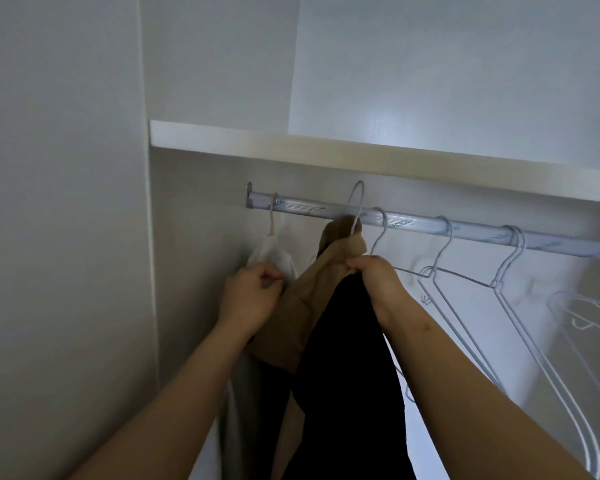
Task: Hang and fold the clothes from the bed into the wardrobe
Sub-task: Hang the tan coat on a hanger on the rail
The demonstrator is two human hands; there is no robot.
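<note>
Gripping the tan garment (pixel 302 306) just below the rail (pixel 413 224), the right hand (pixel 374 275) bunches its collar in curled fingers while the left hand (pixel 253 292) pinches its left edge. The hanger hook (pixel 356 223) rises in front of the rail; empty hangers (pixel 515 239) hang along the rail rightward.

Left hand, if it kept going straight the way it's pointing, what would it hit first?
Likely the white garment on the pink hanger: the left hand, at the tan garment's edge, points up into the wardrobe corner and that cloth hangs just past its knuckles. Depth is unclear; the back wall lies behind.
</note>
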